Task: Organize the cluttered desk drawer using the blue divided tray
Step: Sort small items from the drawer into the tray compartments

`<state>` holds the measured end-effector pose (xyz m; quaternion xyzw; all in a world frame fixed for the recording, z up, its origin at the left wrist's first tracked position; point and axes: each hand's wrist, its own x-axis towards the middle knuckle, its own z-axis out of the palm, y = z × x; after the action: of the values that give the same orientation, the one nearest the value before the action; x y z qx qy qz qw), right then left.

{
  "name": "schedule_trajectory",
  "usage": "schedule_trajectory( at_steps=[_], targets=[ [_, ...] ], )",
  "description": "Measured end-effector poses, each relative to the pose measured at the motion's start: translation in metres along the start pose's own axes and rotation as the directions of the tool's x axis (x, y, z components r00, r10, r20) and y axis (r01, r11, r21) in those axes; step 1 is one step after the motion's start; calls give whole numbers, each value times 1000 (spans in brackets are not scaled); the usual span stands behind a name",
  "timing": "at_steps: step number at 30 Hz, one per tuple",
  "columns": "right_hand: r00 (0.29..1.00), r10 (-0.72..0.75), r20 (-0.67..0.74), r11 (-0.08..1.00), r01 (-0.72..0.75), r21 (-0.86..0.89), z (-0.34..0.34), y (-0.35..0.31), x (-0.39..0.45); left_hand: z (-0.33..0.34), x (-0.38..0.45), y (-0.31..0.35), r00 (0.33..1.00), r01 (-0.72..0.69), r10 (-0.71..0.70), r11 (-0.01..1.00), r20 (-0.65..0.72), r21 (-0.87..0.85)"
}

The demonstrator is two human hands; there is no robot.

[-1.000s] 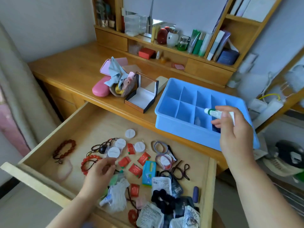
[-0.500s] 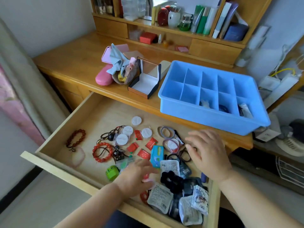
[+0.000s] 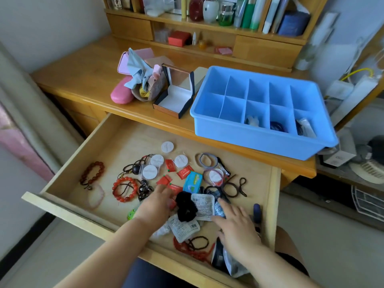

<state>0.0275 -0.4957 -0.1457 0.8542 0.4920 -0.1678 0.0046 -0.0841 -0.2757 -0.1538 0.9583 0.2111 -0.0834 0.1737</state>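
At the left of the open drawer, a dark red bead bracelet lies beside a pale pink bangle, with a bright red bead bracelet just to their right. White round discs and small red packets are scattered across the drawer's middle, near a blue packet. The left hand reaches into the pile, its fingers extended over a red packet and touching it beside a black scrunchie; whether its grip has taken hold of anything cannot be told. White labelled sachets lie under and around the scrunchie. The right hand rests flat on the sachets with fingers spread wide, holding nothing. Hair ties and dark elastic loops lie toward the drawer's right, and a dark blue tube sits by its right wall.

Up on the wooden surface, a pink case and an open gift box stand left of the blue tray, which sits at the surface's front edge above the drawer's right half. Three of the tray's near compartments at the right hold small items; the other compartments show bare blue floors.
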Motion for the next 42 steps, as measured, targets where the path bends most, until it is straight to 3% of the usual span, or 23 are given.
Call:
schedule_trajectory(
  at_steps=[2, 4, 7, 10, 12, 16, 20, 22, 24, 25, 27, 29, 31, 33, 34, 36, 38, 39, 40, 42],
  targets=[
    [1000, -18, 18, 999, 17, 39, 7, -10, 3, -7, -3, -10, 985, 148, -160, 974, -62, -171],
    [999, 0, 39, 999, -1, 32, 7, -9, 7, -10, -5, -15, 971, 207, -228, 953, -71, -222],
    [992, 117, 38, 993, -116, -33, -1, 6, 13, -8, -8, -14, 985, 169, -175, 967, -15, -190],
    [974, 217, 68, 976, -216, -12, -11, 22, 13, -3, -7, -7, 994, 103, -102, 994, 36, -23],
    [973, 223, 59, 973, -226, 44, -15, 27, 10, 0, -7, -3, 991, 131, -131, 991, -10, 28],
    [967, 224, -121, 974, -217, 64, -20, 27, 2, 1, -6, -4, 981, 173, -166, 983, -98, 63],
    [974, 196, -114, 968, -173, 182, -21, 15, -3, -1, -8, -10, 989, 149, -148, 987, -24, 57],
    [971, 210, -115, 940, -168, 298, -26, 10, -3, -5, -12, -7, 990, 124, -126, 992, -56, -23],
    [967, 233, -102, 871, -161, 465, -36, 4, 0, -13, -16, 6, 987, 48, -85, 966, -138, -253],
    [969, 239, -63, 785, -155, 600, -43, 0, 3, -20, -18, 17, 983, -18, -52, 924, -174, -382],
    [977, 204, 66, 493, -161, 855, -58, -10, 9, -34, -17, 45, 975, -143, 28, 834, -218, -533],
    [981, 190, 39, 326, -101, 940, -71, -18, 14, -45, -14, 74, 955, -245, 103, 804, -280, -541],
    [960, 261, -99, 387, -10, 922, -86, -18, 15, -51, -11, 91, 932, -299, 100, 754, -348, -585],
    [884, 343, -319, 523, 103, 846, -110, -6, 11, -52, -8, 91, 923, -289, 28, 707, -383, -646],
    [809, 389, -441, 583, 154, 798, -127, 6, 8, -50, -8, 85, 920, -269, -8, 713, -391, -648],
    [589, 448, -672, 731, 192, 655, -165, 36, 6, -43, -10, 66, 923, -201, -72, 748, -378, -633],
    [410, 468, -783, 826, 112, 553, -196, 67, 12, -31, -13, 41, 933, -80, -159, 784, -324, -616],
    [372, 476, -797, 850, 40, 526, -207, 79, 19, -25, -15, 29, 937, 7, -216, 798, -275, -603],
    [381, 482, -789, 861, -42, 506, -215, 90, 27, -20, -17, 17, 936, 99, -276, 804, -219, -587],
    [533, 504, -679, 859, -232, 456, -219, 106, 44, -14, -19, -2, 919, 235, -366, 805, -145, -544]
  ],
)
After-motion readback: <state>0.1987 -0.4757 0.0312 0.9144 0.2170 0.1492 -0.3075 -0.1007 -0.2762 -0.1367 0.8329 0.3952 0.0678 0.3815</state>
